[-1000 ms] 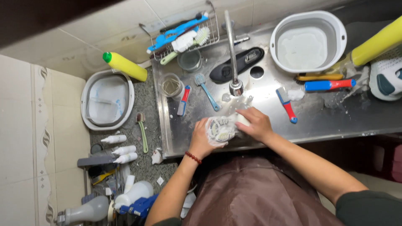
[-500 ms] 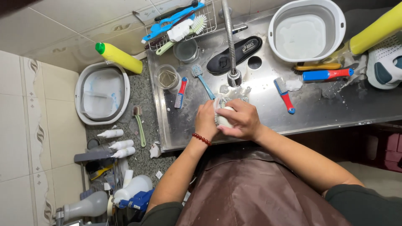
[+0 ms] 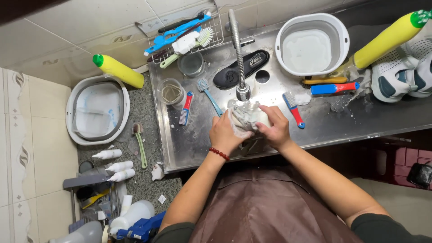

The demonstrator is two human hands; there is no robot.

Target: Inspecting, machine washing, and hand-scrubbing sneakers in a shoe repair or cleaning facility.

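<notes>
A wet, soapy pale shoe (image 3: 249,119) sits between the two hands, directly under the mouth of the tap (image 3: 243,92), above the steel sink top (image 3: 351,119). The left hand (image 3: 227,132) wraps around its left end with the fingers curled tight on it, and the right hand (image 3: 273,128) presses on its right side, also with fingers closed on it. Because the shoe is covered with foam, it can slip out of the grip and fall on the metal, or knock the blue brush (image 3: 208,93) just beside it. Water that hits the shoe can splash outward to the brown apron (image 3: 270,207) and to the black insole (image 3: 240,69) lying behind the tap. The red and blue brush (image 3: 293,109) lies very near to the right hand, so a wide movement can push it. The white sneakers (image 3: 396,72) at the right are well apart and seem safe from the splash.
</notes>
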